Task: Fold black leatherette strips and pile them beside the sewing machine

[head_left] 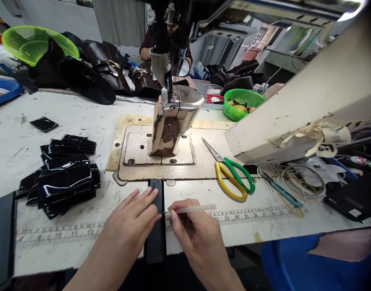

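A dark flat strip (155, 242) lies front to back across the white table, below the sewing machine's post (168, 129). My left hand (131, 226) rests palm down with its fingers stretched out, the fingertips on or beside the strip's left edge. In my right hand (197, 230), thumb and fingers pinch a thin translucent pen (200, 208), its tip at the strip's right edge. Scissors (232, 173) with yellow and green handles lie beyond my right hand. Glossy black pieces (66, 178) are stacked to the left.
Dark leather shoe parts (106, 66) and a yellow-green basket (36, 44) stand at the back left. A green bowl (242, 103) sits behind the machine's slanted white column (306, 85). Cords and a blue cutter (282, 190) lie right. A person's arm (145, 52) shows beyond the machine.
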Tool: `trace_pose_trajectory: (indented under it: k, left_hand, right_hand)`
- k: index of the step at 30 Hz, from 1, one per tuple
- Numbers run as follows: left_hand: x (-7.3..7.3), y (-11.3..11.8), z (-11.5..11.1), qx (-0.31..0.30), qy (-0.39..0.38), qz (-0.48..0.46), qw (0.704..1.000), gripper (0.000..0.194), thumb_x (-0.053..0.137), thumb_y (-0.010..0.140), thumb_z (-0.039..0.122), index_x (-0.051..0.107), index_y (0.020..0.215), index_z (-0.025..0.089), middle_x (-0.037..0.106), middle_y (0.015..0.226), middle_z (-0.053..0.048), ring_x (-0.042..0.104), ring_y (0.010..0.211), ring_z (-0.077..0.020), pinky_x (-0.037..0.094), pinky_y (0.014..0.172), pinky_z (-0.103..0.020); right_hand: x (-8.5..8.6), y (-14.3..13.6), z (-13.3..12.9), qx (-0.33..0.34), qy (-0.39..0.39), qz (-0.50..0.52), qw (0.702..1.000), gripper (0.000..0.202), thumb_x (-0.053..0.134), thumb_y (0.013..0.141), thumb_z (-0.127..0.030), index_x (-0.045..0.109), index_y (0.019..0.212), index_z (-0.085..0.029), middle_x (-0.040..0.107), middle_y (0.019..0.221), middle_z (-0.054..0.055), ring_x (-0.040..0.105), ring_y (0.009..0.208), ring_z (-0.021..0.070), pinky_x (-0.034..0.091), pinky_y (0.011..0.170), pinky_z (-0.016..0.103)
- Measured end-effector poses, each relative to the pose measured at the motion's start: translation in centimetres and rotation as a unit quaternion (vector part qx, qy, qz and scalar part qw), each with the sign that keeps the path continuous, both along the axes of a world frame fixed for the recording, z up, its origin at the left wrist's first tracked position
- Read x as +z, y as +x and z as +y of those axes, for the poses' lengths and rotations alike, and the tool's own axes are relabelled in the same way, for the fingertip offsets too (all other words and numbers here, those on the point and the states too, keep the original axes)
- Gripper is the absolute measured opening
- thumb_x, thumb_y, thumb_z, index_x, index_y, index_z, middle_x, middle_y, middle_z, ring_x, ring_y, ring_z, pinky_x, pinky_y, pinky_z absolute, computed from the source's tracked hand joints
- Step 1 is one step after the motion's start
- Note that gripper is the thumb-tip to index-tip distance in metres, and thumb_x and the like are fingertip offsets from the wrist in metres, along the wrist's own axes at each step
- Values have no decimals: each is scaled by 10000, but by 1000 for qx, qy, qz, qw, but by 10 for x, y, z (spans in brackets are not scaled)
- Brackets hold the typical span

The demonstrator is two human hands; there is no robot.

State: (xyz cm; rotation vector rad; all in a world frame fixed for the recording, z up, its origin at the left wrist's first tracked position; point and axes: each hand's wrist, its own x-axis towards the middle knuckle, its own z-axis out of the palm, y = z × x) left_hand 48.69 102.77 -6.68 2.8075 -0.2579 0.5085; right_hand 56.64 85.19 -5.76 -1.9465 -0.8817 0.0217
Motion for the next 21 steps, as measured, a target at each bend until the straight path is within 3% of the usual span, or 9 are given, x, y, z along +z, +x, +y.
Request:
trace_pose_trajectory:
  k: [14,21]
  left_hand:
    - [1,2,-2,7,-20,-21,1000,163,474,1021,199,609,931,205,692,1309,-77,616,1278,-179,442,1156,-387]
    - [2,-2,-2,16,-24,-20,999,139,484,1022,222,584,927,205,677,1328,-87,616,1275,-189,454,1153,-385]
  right_hand:
    - [1,-2,-2,-25,18,24,999,120,528,991,-177,634,956,-220,682,843,3,654,713,130,484,561,209]
    - [5,-2,-7,-121,153,155,969,114,611,979,-275,692,909,-235,675,796,-9,677,683,118,558,626,184]
